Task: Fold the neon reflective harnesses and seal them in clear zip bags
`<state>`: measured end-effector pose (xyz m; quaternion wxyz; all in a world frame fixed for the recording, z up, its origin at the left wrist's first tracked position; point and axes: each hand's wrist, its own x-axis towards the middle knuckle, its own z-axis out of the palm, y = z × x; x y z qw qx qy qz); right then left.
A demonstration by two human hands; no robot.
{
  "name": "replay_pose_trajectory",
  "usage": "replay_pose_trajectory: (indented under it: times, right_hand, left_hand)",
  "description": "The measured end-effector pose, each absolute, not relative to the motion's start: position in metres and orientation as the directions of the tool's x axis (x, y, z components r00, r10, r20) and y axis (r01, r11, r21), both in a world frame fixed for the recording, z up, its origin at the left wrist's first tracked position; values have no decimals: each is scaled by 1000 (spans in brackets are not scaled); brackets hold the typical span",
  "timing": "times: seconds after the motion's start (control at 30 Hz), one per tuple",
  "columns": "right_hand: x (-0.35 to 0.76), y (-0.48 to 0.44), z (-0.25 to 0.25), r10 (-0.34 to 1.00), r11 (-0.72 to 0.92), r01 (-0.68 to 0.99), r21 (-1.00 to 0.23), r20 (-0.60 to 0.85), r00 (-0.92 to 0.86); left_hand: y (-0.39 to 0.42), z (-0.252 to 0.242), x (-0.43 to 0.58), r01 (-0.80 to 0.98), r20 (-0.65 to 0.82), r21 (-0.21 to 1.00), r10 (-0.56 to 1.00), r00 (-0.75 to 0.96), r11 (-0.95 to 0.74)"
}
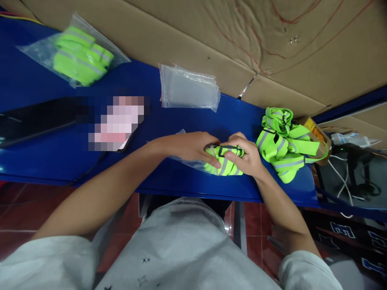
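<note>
A folded neon-green reflective strap [227, 166] with grey stripes and a black buckle is between my two hands, low over the blue table. My left hand [196, 148] grips its left end, together with the mouth of a clear plastic bag [193, 164] that trails beneath the palm. From the other side, my right hand [248, 155] is closed on the strap, thumb beside the buckle. The strap's left end seems to sit at or in the bag's opening; the fingers hide how far.
Loose neon-green straps [279, 151] lie in a pile at the right, beside a small cardboard box [325, 141]. Flat clear bags [190, 88] are stacked at the back. A filled bag [81, 56] lies at the upper left, near a blurred-out phone [119, 123]. Cardboard [181, 32] lines the back.
</note>
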<state>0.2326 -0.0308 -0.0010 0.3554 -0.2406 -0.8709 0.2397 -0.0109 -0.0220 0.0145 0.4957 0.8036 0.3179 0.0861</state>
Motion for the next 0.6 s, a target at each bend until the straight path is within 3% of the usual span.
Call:
replay_pose_trajectory:
  times: [0.13,0.27,0.4,0.6]
  right_hand:
    - [233,-32,3,612,719,226,-657,445,-654]
    - [234,-36,11,623,730,267,-630,451,-639]
    - [234,-40,15,598,757,231,-612,505,-623]
    - [231,-43,15,576,798,332,-503,471,-668]
  left_hand:
    - [-22,14,-11,444,-201,851,606,769,-282]
    - [-21,16,-10,399,-154,895,701,696,-199]
    - [-22,16,-6,268,-165,962,663,730,-56]
    - [-31,16,5,344,-85,917,741,667,-204]
